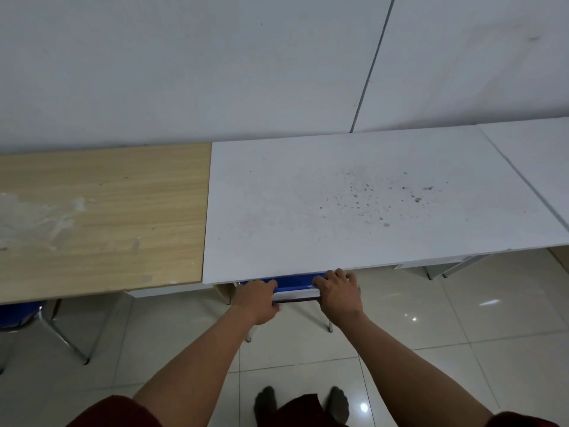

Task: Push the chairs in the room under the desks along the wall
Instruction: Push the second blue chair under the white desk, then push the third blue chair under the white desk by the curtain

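A blue chair [295, 283] with chrome legs stands pushed under the white desk [354, 204]; only the top of its backrest and two legs show below the desk's front edge. My left hand [257, 300] grips the left end of the backrest. My right hand [337, 292] grips the right end, its fingers touching the desk edge. Both arms stretch forward from the bottom of the view.
A wood-grain desk [101, 217] adjoins the white one on the left, with another blue chair [18, 314] partly under it. A further white desk [535, 155] stands at the right. The white wall runs behind all desks. Glossy tiled floor [446, 334] lies below; my feet show at the bottom.
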